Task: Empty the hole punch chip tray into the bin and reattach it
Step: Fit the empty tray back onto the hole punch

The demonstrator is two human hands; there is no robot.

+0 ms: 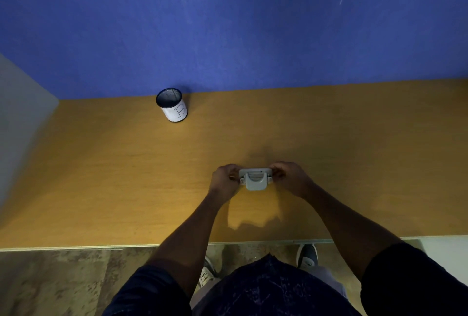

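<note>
A small grey hole punch [255, 178] sits over the middle of the wooden desk [126, 176], its handle pointing toward me. My left hand [224, 180] grips its left end and my right hand [291, 179] grips its right end. Fingers cover both ends of the punch, and I cannot tell whether it rests on the desk or is lifted slightly. The chip tray itself is hidden under the punch. The bin [172, 105], a black mesh cup wrapped in white paper marked "B", stands upright at the back left of the desk, well away from both hands.
A blue wall [228, 24] rises directly behind the desk, and a grey side panel [17, 113] closes the left. The desk's front edge [76, 247] runs just before my body, with patterned floor and my shoes below.
</note>
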